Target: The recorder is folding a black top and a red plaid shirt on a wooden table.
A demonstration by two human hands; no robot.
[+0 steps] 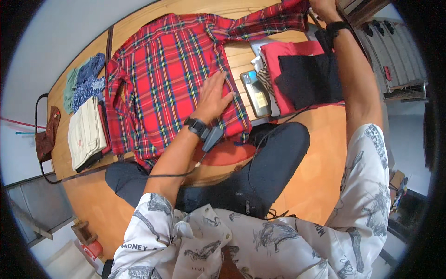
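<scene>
A red plaid long-sleeved shirt (158, 69) lies spread on the wooden surface in front of me, one sleeve stretched out to the far right. My left hand (213, 97) rests flat on the shirt's lower right part, fingers extended and a little apart. At the far end of the outstretched sleeve, my right hand (324, 8) closes on the cuff; the picture's upper edge cuts off part of its fingers. The shirt's other sleeve lies along its left side.
Folded cream cloth (86, 132) and crumpled blue patterned cloth (88, 88) lie left of the shirt. To its right are a phone (256, 95), a black folded garment (309, 76) and red folded cloth (274, 53). A brown pouch (49, 135) sits at the left edge. A cable (172, 175) crosses my left forearm.
</scene>
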